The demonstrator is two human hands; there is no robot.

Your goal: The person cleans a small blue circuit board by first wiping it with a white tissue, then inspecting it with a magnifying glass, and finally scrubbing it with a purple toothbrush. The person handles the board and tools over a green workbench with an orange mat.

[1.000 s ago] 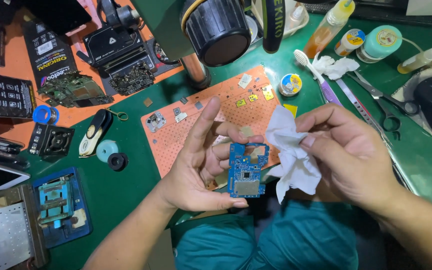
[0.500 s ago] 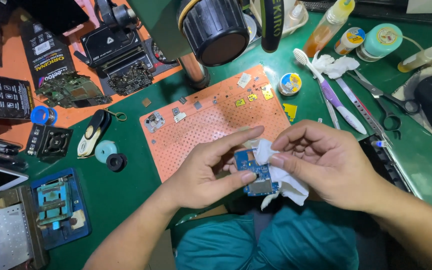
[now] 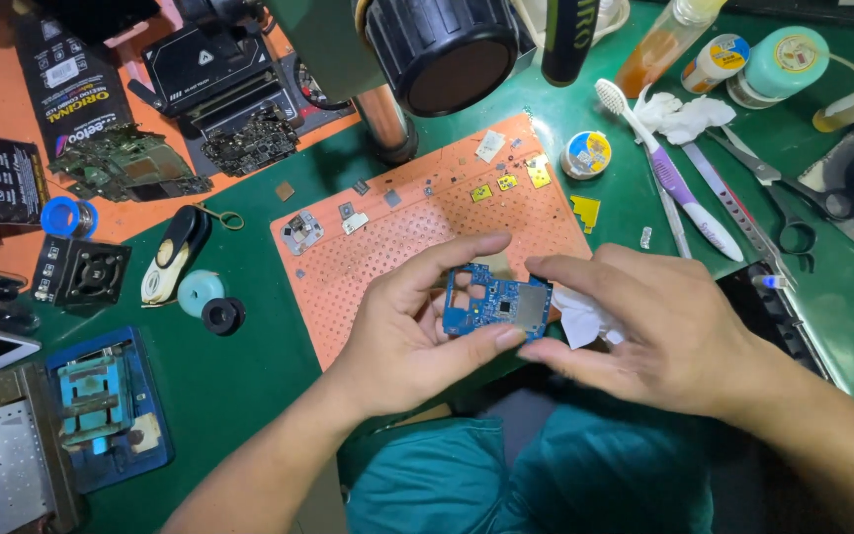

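Observation:
A small blue circuit board (image 3: 494, 304) is held flat between both hands above the orange perforated mat (image 3: 397, 247). My left hand (image 3: 407, 331) grips its left edge between fingers and thumb. My right hand (image 3: 649, 326) holds the board's right edge with its fingertips, and a crumpled white tissue (image 3: 582, 318) is tucked under its fingers. The board's chips face up.
A microscope lens (image 3: 452, 49) hangs at the top centre. A toothbrush (image 3: 664, 168), tweezers (image 3: 733, 213), scissors (image 3: 793, 198) and bottles (image 3: 664, 40) lie at the right. At the left are a blue fixture (image 3: 101, 405), a black fan (image 3: 81, 272) and scrap boards (image 3: 130, 163).
My right hand stopped wiping and drew the tissue back into its fingers. The board has turned level, and both hands now hold it by its edges, slightly higher over the mat.

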